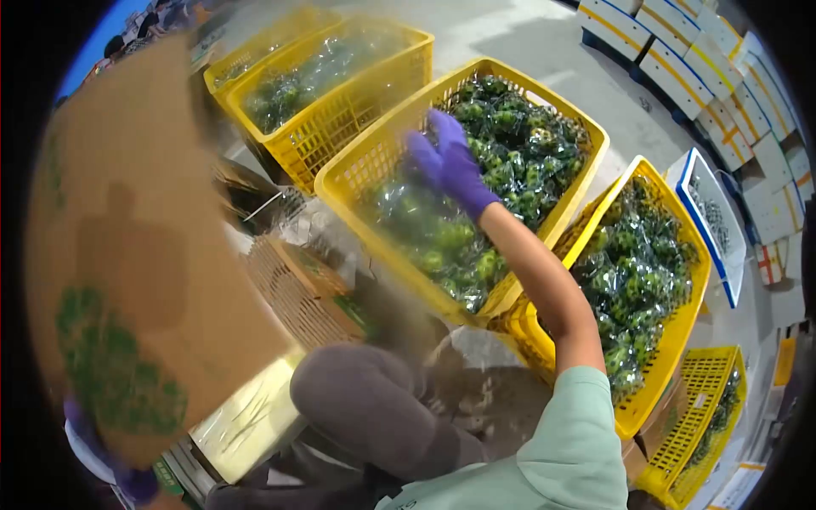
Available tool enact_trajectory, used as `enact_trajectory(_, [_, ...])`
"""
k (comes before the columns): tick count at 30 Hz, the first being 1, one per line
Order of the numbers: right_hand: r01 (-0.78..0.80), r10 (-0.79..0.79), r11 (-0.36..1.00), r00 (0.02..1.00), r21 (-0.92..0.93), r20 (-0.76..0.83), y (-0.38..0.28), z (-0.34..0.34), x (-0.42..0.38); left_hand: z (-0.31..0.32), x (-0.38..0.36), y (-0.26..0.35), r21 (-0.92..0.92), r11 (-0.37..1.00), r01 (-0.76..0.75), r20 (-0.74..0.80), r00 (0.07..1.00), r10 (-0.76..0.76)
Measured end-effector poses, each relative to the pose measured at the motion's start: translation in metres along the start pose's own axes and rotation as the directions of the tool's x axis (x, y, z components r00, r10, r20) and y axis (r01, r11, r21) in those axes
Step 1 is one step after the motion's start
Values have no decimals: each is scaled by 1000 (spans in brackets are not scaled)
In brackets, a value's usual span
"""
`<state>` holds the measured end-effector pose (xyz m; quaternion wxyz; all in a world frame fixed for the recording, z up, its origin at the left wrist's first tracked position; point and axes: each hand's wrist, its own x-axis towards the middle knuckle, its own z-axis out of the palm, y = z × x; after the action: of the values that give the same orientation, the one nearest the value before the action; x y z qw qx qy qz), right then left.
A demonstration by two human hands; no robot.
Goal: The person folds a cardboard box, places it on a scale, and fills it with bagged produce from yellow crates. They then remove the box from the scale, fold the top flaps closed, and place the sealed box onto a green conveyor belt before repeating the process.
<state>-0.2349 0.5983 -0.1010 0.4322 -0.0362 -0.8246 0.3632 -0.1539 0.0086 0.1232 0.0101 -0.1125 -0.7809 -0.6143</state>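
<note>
My right hand point(452, 166), in a purple glove, reaches over a large yellow crate point(340, 163). Its fingers are apart and a little blurred, with nothing visible between them. Clear plastic packs of green produce point(518, 161) fill the crate below and beside this hand; the kind of produce is too small to tell. At the lower left, my left hand point(136, 480), also gloved in purple, grips the bottom edge of a big cardboard box point(144, 229) with green print. The tilted box hides part of that hand.
Two more yellow crates point(340, 127) stand at the upper left. Another full yellow crate point(688, 297) is on the right, beside a white-and-blue box point(733, 263). Stacked white cartons point(680, 68) line the upper right. A flattened carton point(297, 285) lies near my knee.
</note>
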Motion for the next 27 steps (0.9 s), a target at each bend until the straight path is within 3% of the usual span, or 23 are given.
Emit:
enact_trajectory(1, [-217,249,956,956,-197,155,55,-12,-10,15,26,-35,-39,992,-123,-82,989,119])
enact_trajectory(2, [-322,372,903,918,-284,140,82,-30,-17,93,80,-61,177,949,-260,-90,956,279])
enact_trajectory(3, [-362,441,835,891,-415,110,111,-41,-13,164,119,-90,-64,950,-305,85,947,309])
enact_trajectory(4, [-396,502,749,862,-531,66,141,-48,-6,234,159,-118,-300,921,-250,258,908,330])
enact_trajectory(5, [-399,480,725,877,-562,-3,172,-53,3,324,165,-113,-393,913,-109,285,930,233])
enact_trajectory(6, [-404,452,700,889,-588,-73,199,-55,16,380,158,-82,-261,965,13,207,977,43])
enact_trajectory(7, [-384,412,702,906,-600,-98,223,-56,32,423,167,-93,-385,919,80,214,977,5])
enact_trajectory(8, [-367,376,698,919,-615,-121,243,-54,47,449,172,-104,-304,946,113,249,968,-36])
enact_trajectory(9, [-352,375,747,924,-563,-81,247,-57,65,467,178,-121,-225,973,48,273,962,16])
enact_trajectory(10, [-361,402,807,915,-467,-13,250,-54,82,478,182,-139,59,997,-44,271,962,26])
enact_trajectory(12, [-363,419,826,907,-432,39,260,-28,92,501,166,-159,527,830,-182,174,979,104])
enact_trajectory(13, [-400,611,688,770,-605,185,237,-19,91,505,164,-165,548,818,-175,183,979,86])
enact_trajectory(14, [-262,638,576,737,-774,225,236,-2,75,507,163,-166,426,890,-163,206,975,80])
enact_trajectory(15, [-243,628,580,741,-778,237,238,1,71,506,160,-169,291,947,-138,227,971,72])
enact_trajectory(16, [-217,617,579,747,-786,248,237,-2,70,504,158,-177,298,947,-120,232,971,50])
enact_trajectory(18, [-153,602,615,724,-774,335,232,-24,63,506,156,-188,292,925,-243,212,960,185])
enact_trajectory(19, [-103,624,638,651,-763,433,226,-37,54,508,156,-193,342,894,-288,203,952,229])
enact_trajectory(20, [-60,639,662,567,-747,520,220,-50,43,507,155,-186,385,888,-252,218,960,177])
enact_trajectory(22, [-353,550,826,340,-439,763,221,-78,7,507,157,-176,272,950,-152,198,975,99])
enact_trajectory(24, [-435,477,858,478,-273,738,200,-97,-21,501,167,-167,186,977,-100,213,975,59])
enact_trajectory(25, [-435,444,866,438,-248,781,198,-108,-7,496,170,-164,118,992,-35,243,970,5])
enact_trajectory(26, [-310,384,917,525,-250,759,220,-109,9,490,171,-157,130,991,-31,244,970,-1])
enact_trajectory(27, [-179,320,947,606,-267,729,244,-110,24,483,173,-145,64,995,79,325,941,-95])
